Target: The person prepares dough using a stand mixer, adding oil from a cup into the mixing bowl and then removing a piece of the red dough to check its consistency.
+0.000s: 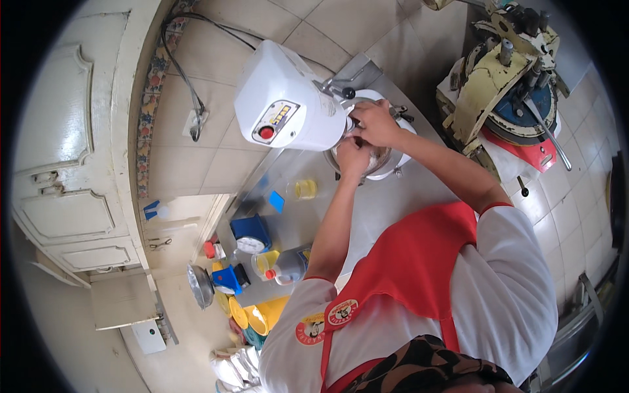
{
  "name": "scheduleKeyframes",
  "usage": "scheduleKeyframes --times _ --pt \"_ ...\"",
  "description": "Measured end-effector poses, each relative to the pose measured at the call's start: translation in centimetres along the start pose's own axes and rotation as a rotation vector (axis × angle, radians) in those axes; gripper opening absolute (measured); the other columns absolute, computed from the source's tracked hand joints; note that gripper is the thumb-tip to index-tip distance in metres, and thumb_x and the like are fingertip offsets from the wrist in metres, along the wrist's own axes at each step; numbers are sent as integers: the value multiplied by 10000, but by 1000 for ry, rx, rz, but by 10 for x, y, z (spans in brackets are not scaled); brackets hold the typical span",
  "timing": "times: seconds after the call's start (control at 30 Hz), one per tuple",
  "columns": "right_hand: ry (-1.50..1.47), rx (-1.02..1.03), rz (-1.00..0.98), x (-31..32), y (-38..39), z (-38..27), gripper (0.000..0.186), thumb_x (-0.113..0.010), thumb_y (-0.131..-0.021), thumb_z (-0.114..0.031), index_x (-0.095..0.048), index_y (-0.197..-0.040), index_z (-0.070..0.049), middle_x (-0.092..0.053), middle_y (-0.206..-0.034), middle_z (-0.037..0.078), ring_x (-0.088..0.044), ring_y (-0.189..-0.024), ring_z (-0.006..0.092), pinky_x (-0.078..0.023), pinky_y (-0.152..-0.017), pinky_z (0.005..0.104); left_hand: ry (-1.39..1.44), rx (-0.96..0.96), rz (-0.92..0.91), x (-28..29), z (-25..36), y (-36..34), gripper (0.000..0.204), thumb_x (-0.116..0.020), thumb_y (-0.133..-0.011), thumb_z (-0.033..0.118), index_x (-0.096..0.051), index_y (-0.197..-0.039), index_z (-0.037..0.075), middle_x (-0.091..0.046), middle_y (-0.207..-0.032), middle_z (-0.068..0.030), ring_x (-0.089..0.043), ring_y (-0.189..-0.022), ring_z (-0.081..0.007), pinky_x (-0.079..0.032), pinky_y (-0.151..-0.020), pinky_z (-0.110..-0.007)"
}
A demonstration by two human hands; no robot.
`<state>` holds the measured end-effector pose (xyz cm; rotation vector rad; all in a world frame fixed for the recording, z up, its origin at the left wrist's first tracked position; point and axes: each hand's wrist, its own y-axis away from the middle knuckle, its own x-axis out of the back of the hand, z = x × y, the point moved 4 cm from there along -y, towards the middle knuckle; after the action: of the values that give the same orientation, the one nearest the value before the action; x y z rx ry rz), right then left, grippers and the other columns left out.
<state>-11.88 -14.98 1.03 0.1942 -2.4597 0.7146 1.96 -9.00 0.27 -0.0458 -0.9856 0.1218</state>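
Both of my hands are at the mouth of a metal mixing bowl [392,161], under the head of a white stand mixer [288,98]. My right hand [377,123] curls its fingers at the dark metal shaft [354,123] below the mixer head. Just below it, my left hand [354,157] reaches over the bowl's rim with fingers bent inward and closed. What either hand grips is hidden by the fingers and the mixer head. Some pale stuff [375,159] shows inside the bowl beside my left hand. A black-knobbed lever [348,93] sticks out from the mixer's side.
The steel table [393,206] carries a yellow-filled clear container [305,189], a blue card-like piece [276,202], a blue kitchen scale [250,232], and a red-capped jug [288,266]. A worn cream-coloured machine [501,85] with a long handle stands at right. Cables [180,78] hang along the tiled wall.
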Motion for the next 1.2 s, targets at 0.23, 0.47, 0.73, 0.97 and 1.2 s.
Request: scheduleKeyframes --times 0.23,0.47,0.73,0.97,1.2 --pt "-57 6 48 1 4 -6 481 -856 -773 -457 -786 -1065 -80 -721 -1056 74 -660 -1127 284 -368 -954 516 -154 -74 -101 7 -15 -8 259 -802 -842 202 -732 -1041 52 -749 -889 -157 -723 -826 -361 -538 -738 -495" --pt "129 221 -58 34 9 0 405 -847 -819 -424 -795 -1115 -154 -702 -1150 33 -586 -1204 248 -360 -1003 506 -492 -682 -96 46 -43 -40 338 -762 -952 246 -703 -1229 61 -691 -1219 -203 -626 -1187 -436 -487 -1022 -556" --pt "502 152 -258 16 34 -14 425 -816 -864 -364 -777 -1165 -66 -649 -1170 45 -532 -1195 268 -363 -987 536 -451 -628 57 48 -56 -44 435 -809 -929 353 -725 -1245 67 -724 -1213 -178 -643 -1158 -435 -482 -1043 -556" --pt "249 61 -85 40 86 -55 599 -768 -929 -303 -615 -1462 -76 -609 -1394 144 -554 -1312 321 -396 -1052 527 591 241 326 52 -80 46 324 -662 -1023 204 -678 -1302 42 -694 -1234 -143 -670 -1146 -317 -537 -1019 -449" --pt "-363 441 -157 33 83 -203 515 -707 -977 -210 -604 -1454 -47 -659 -1345 205 -621 -1263 407 -501 -1044 478 1780 251 15 19 -52 104 511 -451 -1130 381 -531 -1486 23 -633 -1339 -168 -630 -1189 -351 -518 -1041 -482"
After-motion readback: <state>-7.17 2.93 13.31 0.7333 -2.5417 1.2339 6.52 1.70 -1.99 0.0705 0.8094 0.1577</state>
